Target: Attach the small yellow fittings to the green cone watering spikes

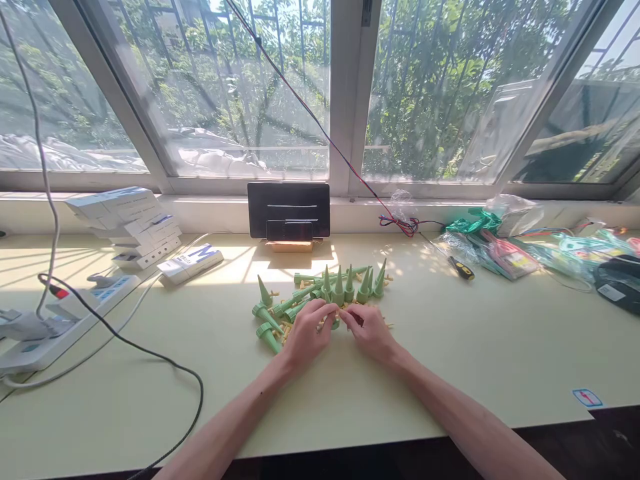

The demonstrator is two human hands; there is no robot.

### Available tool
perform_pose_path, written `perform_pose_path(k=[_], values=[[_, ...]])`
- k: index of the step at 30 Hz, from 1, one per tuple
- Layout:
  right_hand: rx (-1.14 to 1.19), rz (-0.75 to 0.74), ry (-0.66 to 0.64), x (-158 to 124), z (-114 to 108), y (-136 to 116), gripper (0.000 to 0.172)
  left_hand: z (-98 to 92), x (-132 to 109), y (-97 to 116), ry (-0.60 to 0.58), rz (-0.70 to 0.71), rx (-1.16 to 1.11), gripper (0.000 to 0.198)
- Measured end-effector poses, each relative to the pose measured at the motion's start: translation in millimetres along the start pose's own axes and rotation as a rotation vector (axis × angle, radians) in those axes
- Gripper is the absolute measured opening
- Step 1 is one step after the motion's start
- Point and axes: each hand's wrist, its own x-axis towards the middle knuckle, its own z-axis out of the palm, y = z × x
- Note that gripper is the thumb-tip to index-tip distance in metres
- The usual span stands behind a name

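My left hand is closed around a green cone-shaped spike, of which only a small part shows below the fingers. Thumb and fingertips of my right hand are pinched together close beside it; whatever they hold is too small to make out. Just beyond both hands, several green spikes stand point up in a row. More ribbed-capped spikes lie or stand to the left, some on their sides. Small yellow pieces are scattered among them, partly hidden by my hands.
Behind the spikes, a dark tablet and a phone lean on a stand. White boxes, a small box and a power strip with cables occupy the left. At right are a yellow-black tool and plastic bags.
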Motion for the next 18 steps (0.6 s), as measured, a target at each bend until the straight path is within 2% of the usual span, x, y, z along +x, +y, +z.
perform_pose_path(k=[5, 9, 14, 18], values=[[-0.007, -0.031, 0.006, -1.0, -0.2, -1.0, 0.022, -0.3, 0.0, -1.0, 0.005, -0.015, 0.014, 0.017], [0.004, -0.045, 0.0, -1.5, 0.3, -0.1, 0.018, -1.1, -0.2, -0.9, -0.001, -0.023, 0.017, 0.017], [0.009, -0.037, -0.017, -1.6, 1.0, 2.3, 0.022, -1.4, -0.2, -0.6, 0.0, -0.011, 0.016, 0.018], [0.006, -0.01, -0.037, -1.3, 0.9, 2.1, 0.033, -1.5, 0.3, -0.4, 0.008, 0.004, 0.013, 0.018]])
